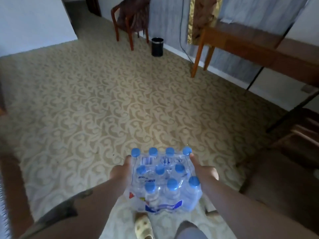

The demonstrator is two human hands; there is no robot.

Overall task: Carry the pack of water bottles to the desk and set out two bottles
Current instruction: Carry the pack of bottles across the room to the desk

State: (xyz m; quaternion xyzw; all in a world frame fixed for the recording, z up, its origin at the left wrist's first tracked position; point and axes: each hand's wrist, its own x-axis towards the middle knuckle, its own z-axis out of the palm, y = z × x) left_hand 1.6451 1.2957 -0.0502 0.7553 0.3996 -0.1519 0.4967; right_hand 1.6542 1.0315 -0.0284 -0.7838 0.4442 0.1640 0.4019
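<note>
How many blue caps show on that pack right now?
10 on the pack held between left hand and right hand: four far row, three middle, three near. More may be hidden.

Left hand (120, 171) fingers: hidden behind the clear shrink-wrapped pack of blue-capped water bottles (164, 180).
Right hand (205, 171) palm: hidden likewise.
Brown wooden desk (259, 47), beyond right hand: cut by edge.

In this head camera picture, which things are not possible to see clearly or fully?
- Desk, head view: its top surface is barely visible from this low angle, and the right edge cuts it off.
- Pack of water bottles: label print is blurred; its underside is hidden.
- Left hand and right hand: fingers under the pack are hidden by it.
- Bin: its contents are too dark to tell.
- Chair: its top is cut by the upper edge.
</note>
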